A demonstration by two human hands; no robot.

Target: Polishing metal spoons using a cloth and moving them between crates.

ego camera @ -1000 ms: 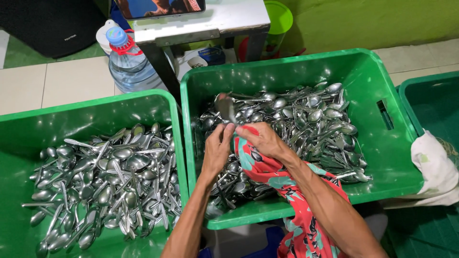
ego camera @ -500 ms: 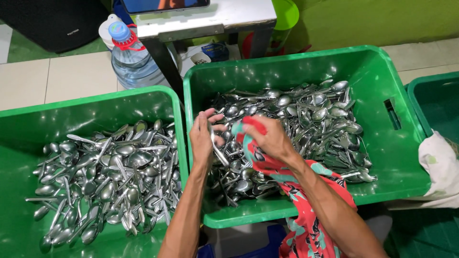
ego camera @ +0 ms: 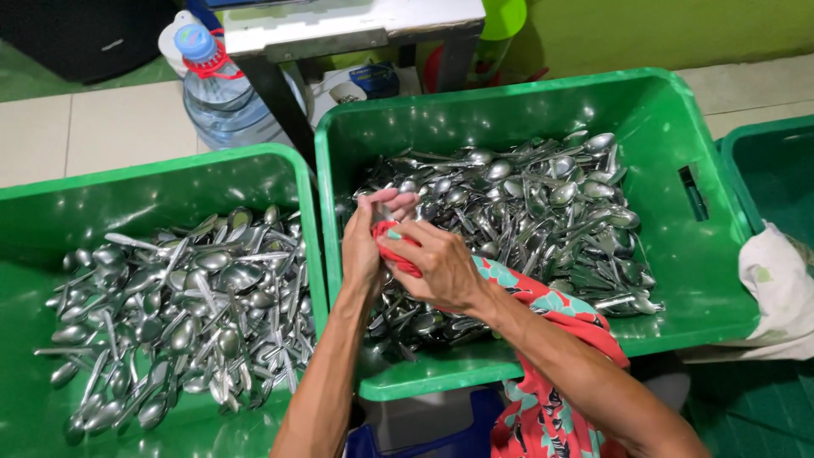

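Observation:
My left hand holds a metal spoon over the near left corner of the middle green crate. My right hand grips a red floral cloth and presses its bunched end against the spoon beside my left palm. The cloth drapes along my right forearm and hangs down past the crate's front rim. Most of the spoon is hidden by my fingers and the cloth. A heap of several metal spoons fills the middle crate beneath both hands.
A left green crate holds another pile of spoons. A third green crate stands at the right with a white cloth over its rim. Behind are a large water bottle and a metal table leg.
The spoon was held upright above the crate, then lowered into my left hand. My right hand has brought the cloth leftward onto it, and both hands now meet closer together.

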